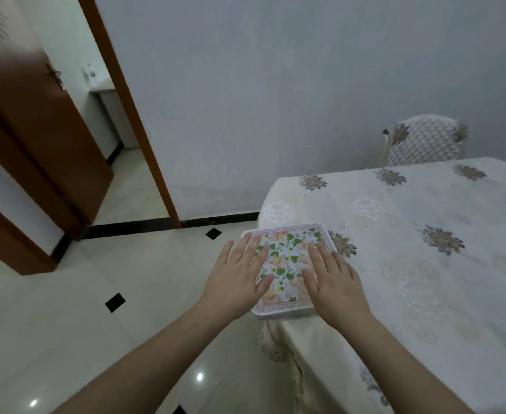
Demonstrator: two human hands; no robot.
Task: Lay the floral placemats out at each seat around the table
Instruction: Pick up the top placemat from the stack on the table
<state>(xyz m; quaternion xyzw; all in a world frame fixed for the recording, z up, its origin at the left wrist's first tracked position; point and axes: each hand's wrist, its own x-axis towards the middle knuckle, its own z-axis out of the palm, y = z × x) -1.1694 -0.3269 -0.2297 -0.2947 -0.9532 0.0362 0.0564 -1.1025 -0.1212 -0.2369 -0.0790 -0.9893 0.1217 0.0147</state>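
Two hands, left (237, 271) and right (334, 277), press flat, grip released, on a floral placemat (287, 264) at the corner of a cloth-covered bench (425, 234).

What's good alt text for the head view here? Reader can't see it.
Two bare hands, left hand and right hand, press flat on a floral placemat at the corner of a table covered by a cream flowered cloth. A quilted chair stands at the far side; an open brown door is at left.

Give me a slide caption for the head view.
Both hands, left hand and right hand, flat on floral placemat at table corner.
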